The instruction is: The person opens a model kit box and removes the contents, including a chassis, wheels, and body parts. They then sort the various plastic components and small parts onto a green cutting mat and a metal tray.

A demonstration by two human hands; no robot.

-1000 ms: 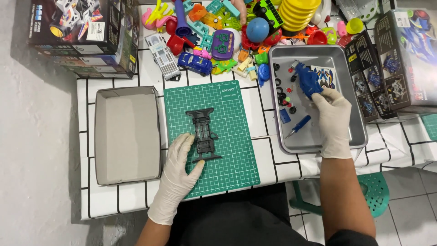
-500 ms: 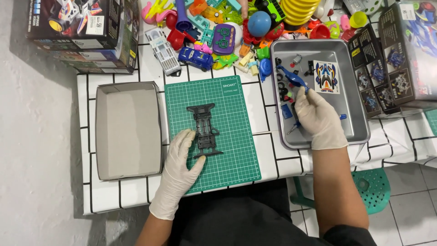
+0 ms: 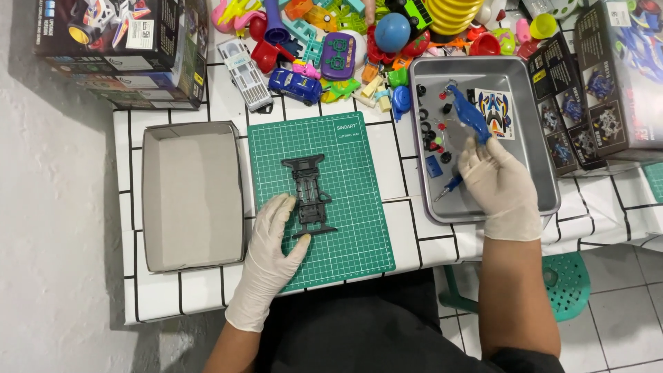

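1. The left hand (image 3: 273, 255) lay flat at the lower left of the green cutting mat (image 3: 359, 207), fingers together and resting against the dark car chassis (image 3: 309, 195) – steadying it, not clamped on it.
2. The right hand (image 3: 498, 185) was inside the metal tray (image 3: 539, 138) at the right of the frame, fingers closed on the blue body shell (image 3: 469, 114); whether it also touched the small blue screwdriver (image 3: 450, 185) beneath it was hard to tell.
3. As far as it showed, assembly had barely begun: the chassis was bare, while wheels and small parts (image 3: 431, 135) and the sticker sheet (image 3: 496, 112) lay loose in the tray.
4. Open room lay on the mat around the chassis and in the grey box lid (image 3: 190, 193) at left – the toy pile (image 3: 345, 41) crowded the top edge.
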